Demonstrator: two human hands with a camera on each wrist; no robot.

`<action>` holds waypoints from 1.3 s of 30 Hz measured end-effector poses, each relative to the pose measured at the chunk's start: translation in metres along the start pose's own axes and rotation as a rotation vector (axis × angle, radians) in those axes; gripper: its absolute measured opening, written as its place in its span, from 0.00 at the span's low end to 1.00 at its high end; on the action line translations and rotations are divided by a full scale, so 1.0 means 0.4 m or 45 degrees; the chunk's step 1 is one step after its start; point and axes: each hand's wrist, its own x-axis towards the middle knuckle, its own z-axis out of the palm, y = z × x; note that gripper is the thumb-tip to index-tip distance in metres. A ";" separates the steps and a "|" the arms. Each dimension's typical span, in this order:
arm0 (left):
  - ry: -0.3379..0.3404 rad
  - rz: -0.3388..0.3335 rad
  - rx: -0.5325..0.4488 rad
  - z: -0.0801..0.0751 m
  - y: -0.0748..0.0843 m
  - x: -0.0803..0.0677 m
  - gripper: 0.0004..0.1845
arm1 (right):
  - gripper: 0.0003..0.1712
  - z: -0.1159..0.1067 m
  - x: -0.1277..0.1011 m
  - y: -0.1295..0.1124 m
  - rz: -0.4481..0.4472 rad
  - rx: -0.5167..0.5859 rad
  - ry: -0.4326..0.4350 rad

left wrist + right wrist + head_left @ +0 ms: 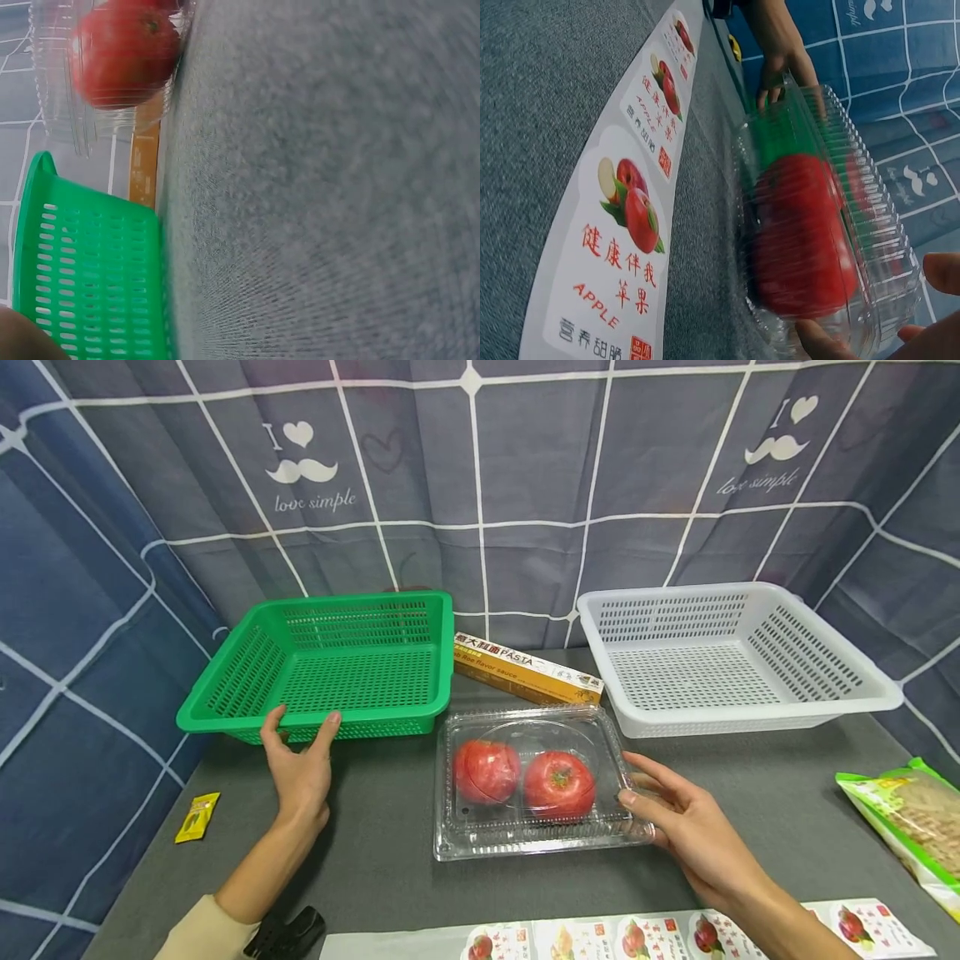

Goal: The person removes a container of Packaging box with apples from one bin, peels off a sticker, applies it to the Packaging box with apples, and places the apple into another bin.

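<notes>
A clear plastic clamshell box (525, 837) lies shut on the grey table with two red tomatoes (558, 783) inside. My right hand (633, 779) holds its right end, thumb at the near corner and fingers along the far side. In the right wrist view the thumb and fingertips (941, 270) span the box (870, 187) around a tomato (802, 240). My left hand (300, 735) is open, its spread thumb and fingers against the front wall of the empty green basket (315, 607). The left wrist view shows that basket (90, 277) and a tomato (124, 56).
An empty white basket (750, 718) stands at the back right, with a pasta box (525, 672) lying between the two baskets. A fruit label sheet (675, 935) runs along the near edge. A green noodle bag (911, 818) lies far right and a yellow sachet (197, 817) far left.
</notes>
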 end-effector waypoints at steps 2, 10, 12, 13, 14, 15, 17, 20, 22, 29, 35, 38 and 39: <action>-0.004 -0.007 0.003 -0.003 0.003 -0.002 0.45 | 0.36 0.003 -0.006 -0.006 -0.061 -0.038 0.057; -0.103 -0.042 -0.020 -0.019 0.034 -0.042 0.42 | 0.25 0.020 -0.054 -0.052 -0.557 -0.205 0.321; -0.160 -0.021 0.021 -0.023 0.041 -0.066 0.41 | 0.22 0.032 -0.064 -0.060 -0.686 -0.153 0.297; -0.203 -0.010 0.051 -0.026 0.043 -0.079 0.40 | 0.22 0.040 -0.069 -0.061 -0.741 -0.143 0.274; -0.253 -0.001 0.075 -0.028 0.045 -0.092 0.40 | 0.21 0.049 -0.074 -0.061 -0.779 -0.132 0.242; -0.309 0.004 0.106 -0.030 0.046 -0.105 0.40 | 0.20 0.058 -0.079 -0.059 -0.807 -0.122 0.206; -0.422 0.012 0.193 -0.032 0.045 -0.131 0.41 | 0.20 0.079 -0.087 -0.052 -0.838 -0.117 0.121; -0.583 0.023 0.321 -0.033 0.039 -0.167 0.39 | 0.19 0.110 -0.098 -0.043 -0.812 -0.106 -0.007; -0.648 0.035 0.403 -0.031 0.035 -0.191 0.37 | 0.18 0.127 -0.099 -0.035 -0.809 -0.113 -0.087; -0.799 -0.002 0.530 -0.027 0.005 -0.256 0.26 | 0.15 0.177 -0.084 0.015 -0.768 -0.044 -0.519; -1.201 0.188 0.732 -0.048 -0.035 -0.283 0.25 | 0.13 0.212 -0.069 0.053 -0.636 -0.105 -0.736; -1.364 0.364 0.796 -0.052 -0.055 -0.289 0.25 | 0.14 0.228 -0.061 0.068 -0.673 -0.171 -0.778; -1.408 0.406 0.810 -0.052 -0.062 -0.290 0.25 | 0.14 0.233 -0.059 0.072 -0.681 -0.180 -0.788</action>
